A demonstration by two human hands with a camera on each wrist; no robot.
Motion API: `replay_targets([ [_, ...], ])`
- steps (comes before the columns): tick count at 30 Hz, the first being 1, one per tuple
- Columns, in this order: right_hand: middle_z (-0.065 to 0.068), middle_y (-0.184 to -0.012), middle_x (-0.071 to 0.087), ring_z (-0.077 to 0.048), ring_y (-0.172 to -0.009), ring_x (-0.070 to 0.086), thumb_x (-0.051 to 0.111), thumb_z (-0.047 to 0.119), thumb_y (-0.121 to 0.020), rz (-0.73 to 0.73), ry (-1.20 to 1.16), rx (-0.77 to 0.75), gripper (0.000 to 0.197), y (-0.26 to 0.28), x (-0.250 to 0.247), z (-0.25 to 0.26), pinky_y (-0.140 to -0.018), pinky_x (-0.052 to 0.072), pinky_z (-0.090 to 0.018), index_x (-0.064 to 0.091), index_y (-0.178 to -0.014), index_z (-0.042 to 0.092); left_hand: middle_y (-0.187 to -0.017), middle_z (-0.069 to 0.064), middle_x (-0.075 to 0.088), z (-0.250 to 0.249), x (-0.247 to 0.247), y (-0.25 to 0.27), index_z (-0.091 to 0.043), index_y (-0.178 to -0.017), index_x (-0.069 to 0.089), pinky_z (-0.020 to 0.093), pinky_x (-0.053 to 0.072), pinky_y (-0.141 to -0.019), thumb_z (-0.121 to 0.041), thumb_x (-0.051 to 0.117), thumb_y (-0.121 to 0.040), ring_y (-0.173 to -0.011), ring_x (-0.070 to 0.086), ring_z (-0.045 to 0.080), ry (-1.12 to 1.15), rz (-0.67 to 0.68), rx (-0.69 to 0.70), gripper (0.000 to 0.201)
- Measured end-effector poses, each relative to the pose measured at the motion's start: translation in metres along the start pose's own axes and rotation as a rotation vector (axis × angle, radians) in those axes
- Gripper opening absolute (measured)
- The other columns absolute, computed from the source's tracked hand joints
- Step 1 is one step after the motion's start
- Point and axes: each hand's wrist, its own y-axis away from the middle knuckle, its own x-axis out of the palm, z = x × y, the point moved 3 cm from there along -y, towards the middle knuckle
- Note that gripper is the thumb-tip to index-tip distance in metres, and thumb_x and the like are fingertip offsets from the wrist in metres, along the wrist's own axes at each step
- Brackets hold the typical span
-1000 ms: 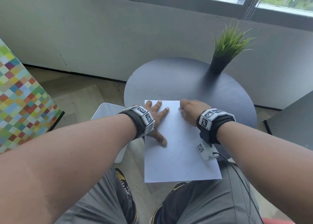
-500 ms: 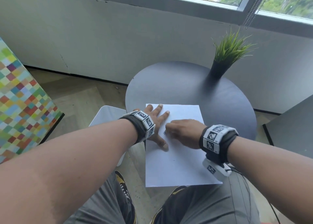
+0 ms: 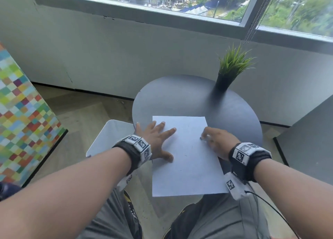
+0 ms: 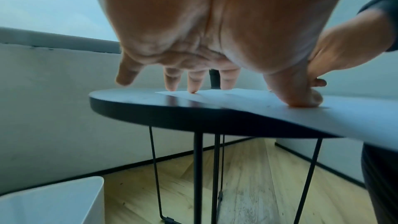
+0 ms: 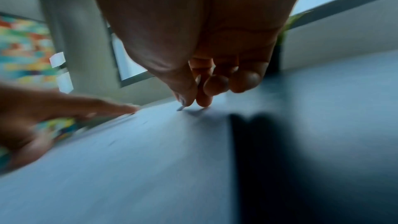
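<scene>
Two fingertips (image 5: 185, 96) of right hand (image 3: 219, 143) pinching a small grey tip (image 5: 180, 108) against the sheet of paper (image 3: 189, 170); left hand (image 3: 155, 139) spread flat, pinning its left edge. Laid on round table (image 3: 180, 98), near end overhanging. Few faint marks only; probably barely begun.

Your sheet of paper (image 3: 187, 157) reads white, with a few small dark marks. The round table (image 3: 180, 98) is dark grey. Your wristbands (image 3: 129, 155) are black and carry white tags printed with black square-code patterns. The plant (image 3: 234, 62) is green, in a black pot (image 3: 223, 81). The panel (image 3: 23, 112) shows a multicoloured checker pattern. The bin (image 3: 108, 136) is white; the floor (image 3: 86, 108) is light wood grain; your trousers (image 3: 225, 219) are grey.
</scene>
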Motion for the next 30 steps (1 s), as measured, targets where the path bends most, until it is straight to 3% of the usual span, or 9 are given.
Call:
replay_targets([
  [2,0.003,-0.104,0.061,-0.022,-0.091,0.055,0.048,0.025,-0.095,-0.066,-0.071,0.102,0.012,0.000,-0.006,-0.023,-0.072,0.040,-0.029,0.056,-0.104,0.028,-0.164,-0.002,0.010,0.009,0.000,0.013,-0.055,-0.150,-0.001,0.065,0.014,-0.115,-0.081,0.054,-0.076,-0.151,0.009,0.023,0.112,-0.141,-0.131,0.096],
  [5,-0.001,-0.113,0.051,-0.024,-0.102,0.053,0.052,0.025,-0.090,-0.105,-0.103,0.226,0.025,0.007,-0.008,-0.037,-0.084,0.041,-0.031,0.055,-0.112,0.038,-0.139,0.001,0.037,0.026,0.005,0.030,-0.043,-0.141,0.026,0.047,0.039,-0.103,-0.067,0.061,-0.080,-0.131,0.038,0.027,0.266,-0.280,-0.348,0.075],
  [10,0.012,-0.115,0.045,-0.018,-0.110,0.049,0.055,0.031,-0.089,-0.037,-0.084,0.215,0.027,0.029,0.010,-0.013,-0.093,0.039,-0.029,0.060,-0.115,0.029,-0.106,0.010,0.062,0.031,0.028,0.037,-0.021,-0.118,0.039,0.040,0.058,-0.069,-0.046,0.076,-0.082,-0.071,0.066,0.026,1.185,-0.112,-0.474,0.057],
  [12,0.007,-0.132,0.039,-0.016,-0.117,0.049,0.057,0.034,-0.086,0.010,-0.098,0.200,0.035,0.034,0.021,-0.002,-0.094,0.040,-0.028,0.057,-0.121,0.033,-0.109,0.019,0.066,0.026,0.027,0.042,-0.012,-0.115,0.043,0.046,0.060,-0.070,-0.035,0.074,-0.088,-0.073,0.072,0.032,1.513,-0.075,-0.487,0.047],
  [16,-0.001,-0.137,0.031,-0.020,-0.111,0.055,0.053,0.037,-0.086,0.091,-0.101,0.219,0.049,0.038,0.031,0.016,-0.089,0.046,-0.032,0.045,-0.135,0.041,-0.107,0.021,0.074,0.020,0.020,0.052,-0.005,-0.112,0.064,0.051,0.055,-0.085,-0.028,0.072,-0.092,-0.085,0.069,0.038,1.694,-0.074,-0.437,0.032],
  [20,-0.003,-0.140,0.040,-0.020,-0.121,0.049,0.056,0.032,-0.088,-0.011,-0.158,0.216,0.052,0.032,0.017,0.019,-0.097,0.039,-0.028,0.043,-0.138,0.029,-0.107,0.020,0.074,0.016,0.000,0.054,-0.009,-0.107,0.072,0.056,0.056,-0.090,-0.011,0.067,-0.094,-0.089,0.072,0.035,1.551,-0.192,-0.311,0.014],
  [24,-0.003,-0.112,0.064,-0.022,-0.098,0.062,0.064,0.032,-0.086,-0.155,-0.366,0.298,0.047,0.023,-0.022,0.001,-0.084,0.050,-0.032,0.051,-0.130,0.023,-0.120,0.019,0.069,0.022,-0.032,0.048,-0.008,-0.109,0.071,0.053,0.049,-0.101,-0.015,0.079,-0.084,-0.103,0.066,0.032,1.541,-0.266,-0.155,0.027],
  [25,0.000,-0.102,0.062,-0.021,-0.088,0.064,0.064,0.030,-0.088,-0.164,-0.482,0.294,0.044,0.023,-0.034,0.001,-0.075,0.052,-0.033,0.050,-0.129,0.023,-0.121,0.019,0.069,0.023,-0.042,0.047,-0.005,-0.114,0.069,0.051,0.049,-0.101,-0.019,0.084,-0.077,-0.104,0.066,0.032,1.534,-0.257,-0.115,0.042],
  [30,-0.002,-0.101,0.060,-0.022,-0.083,0.060,0.068,0.028,-0.088,-0.250,-0.852,0.190,0.032,0.023,-0.093,0.006,-0.059,0.047,-0.030,0.059,-0.118,0.021,-0.089,0.007,0.076,0.012,-0.107,0.057,-0.011,-0.096,0.076,0.036,0.057,-0.078,0.004,0.064,-0.089,-0.077,0.069,0.022,1.620,-0.312,0.150,0.021],
])
